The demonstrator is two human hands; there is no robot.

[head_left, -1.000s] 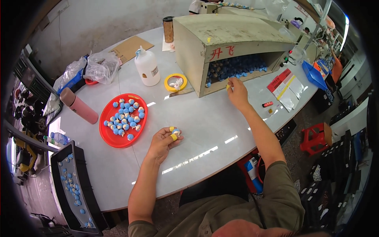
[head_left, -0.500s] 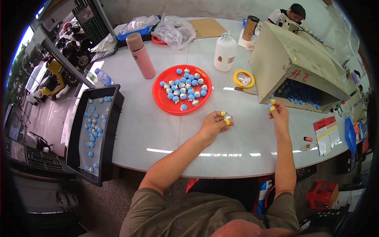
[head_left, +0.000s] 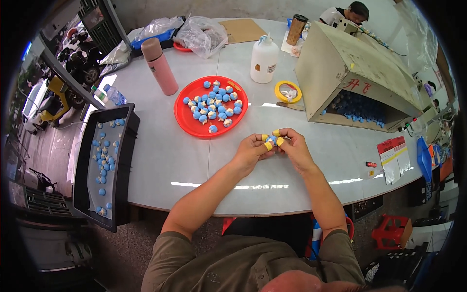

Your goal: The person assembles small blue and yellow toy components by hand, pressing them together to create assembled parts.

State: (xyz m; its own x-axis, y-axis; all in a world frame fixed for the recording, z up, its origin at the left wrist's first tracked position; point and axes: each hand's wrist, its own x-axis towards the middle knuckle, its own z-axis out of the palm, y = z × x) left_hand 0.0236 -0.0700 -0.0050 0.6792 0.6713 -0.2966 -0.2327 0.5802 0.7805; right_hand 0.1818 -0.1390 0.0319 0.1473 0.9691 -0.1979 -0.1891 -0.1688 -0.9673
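Note:
Over the middle of the table, my left hand (head_left: 249,154) pinches a small blue-and-cream ball (head_left: 272,140) between thumb and fingers. My right hand (head_left: 297,152) meets it from the other side, its thumb and fingertips closed on the same ball. Yellow wraps cover the fingertips of both hands. Part of the ball is hidden by the fingers, and any small piece between them is too hidden to make out. Just beyond my left hand, a round red tray (head_left: 187,124) holds several similar balls.
At left stands a black bin (head_left: 127,160) with more balls. Behind are a pink flask (head_left: 163,75), a white bottle (head_left: 263,63) and a yellow tape roll (head_left: 288,92). A beige box (head_left: 318,73) at right holds blue pieces (head_left: 362,109). A person (head_left: 348,14) sits beyond it.
My right hand has come left from the box's opening, where it held a small blue piece, to the ball in my left hand. The whole view has shifted slightly.

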